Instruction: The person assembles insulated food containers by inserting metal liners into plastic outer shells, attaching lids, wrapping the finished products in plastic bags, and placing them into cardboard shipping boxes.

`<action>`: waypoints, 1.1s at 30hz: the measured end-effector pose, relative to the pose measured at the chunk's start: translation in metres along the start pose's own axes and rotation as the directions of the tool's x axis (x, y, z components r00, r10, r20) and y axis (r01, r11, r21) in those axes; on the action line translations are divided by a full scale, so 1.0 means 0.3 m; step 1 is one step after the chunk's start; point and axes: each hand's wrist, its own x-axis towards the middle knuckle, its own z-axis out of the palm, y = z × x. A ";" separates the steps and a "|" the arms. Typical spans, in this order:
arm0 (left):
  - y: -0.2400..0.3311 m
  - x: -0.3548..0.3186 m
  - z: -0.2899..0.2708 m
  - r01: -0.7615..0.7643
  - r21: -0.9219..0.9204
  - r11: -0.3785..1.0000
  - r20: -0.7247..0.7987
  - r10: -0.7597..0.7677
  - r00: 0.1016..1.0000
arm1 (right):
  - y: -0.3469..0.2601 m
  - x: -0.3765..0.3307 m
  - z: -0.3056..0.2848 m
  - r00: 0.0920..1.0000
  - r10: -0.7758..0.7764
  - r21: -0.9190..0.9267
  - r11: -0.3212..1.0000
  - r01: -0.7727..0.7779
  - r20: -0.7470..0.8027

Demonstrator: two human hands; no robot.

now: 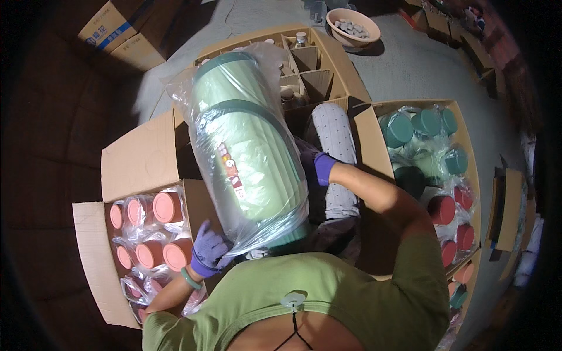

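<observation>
A large pale green thermos flask (249, 158) with darker green trim leans in front of me, wrapped in a clear plastic bag (263, 234). It bears a colourful label on its side. My right hand (321, 167), in a purple glove, holds the flask's right side; the fingertips are hidden behind it. By the flask's lower left end is my left hand (209, 251), also gloved in purple. Its fingers are apart, close to the bag's edge. My legs in dotted light cloth (336, 152) show to the right of the flask.
An open carton (129, 152) of bagged pink-lidded flasks (149, 253) stands left. At right, another carton (374, 143) holds green-lidded (398, 128) and red-lidded flasks (441, 209). Ahead lies a divided carton (345, 70); beyond it sits a basin (369, 32) of small grey pieces.
</observation>
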 end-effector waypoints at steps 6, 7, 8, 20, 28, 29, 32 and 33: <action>0.034 0.110 0.072 -0.037 -0.044 0.998 -0.078 0.034 0.996 | -0.024 0.072 0.072 0.994 0.100 0.048 0.994 -0.103 0.053; 0.048 0.109 0.096 0.155 -0.285 0.946 -0.063 -0.179 0.982 | -0.050 0.054 0.079 0.988 0.100 -0.216 0.974 -0.072 0.118; 0.062 0.103 0.125 0.318 -0.512 0.798 -0.024 -0.383 0.924 | -0.073 0.031 0.082 0.975 0.140 -0.468 0.883 -0.045 0.171; -0.143 0.052 0.120 0.311 -0.346 0.885 -0.396 -0.438 0.807 | -0.081 0.125 0.050 0.735 -0.573 -0.709 0.681 0.181 -0.363; -0.125 0.429 -0.477 0.036 0.292 0.956 -0.705 0.189 0.684 | -0.449 0.167 -0.250 0.611 -0.517 -0.431 0.852 0.297 -0.600; -0.089 0.540 -0.537 -0.047 0.248 0.968 -0.711 0.214 0.670 | -0.490 0.136 -0.300 0.624 -0.463 -0.407 0.880 0.243 -0.630; 0.101 0.948 -0.643 -0.250 0.038 0.968 -0.627 0.218 0.748 | -0.567 -0.014 -0.500 0.553 -0.159 -0.003 0.962 0.272 -0.818; 0.192 1.092 -0.651 -0.273 0.053 0.960 -0.555 0.256 0.791 | -0.588 -0.075 -0.575 0.459 -0.150 -0.146 0.988 0.046 -0.876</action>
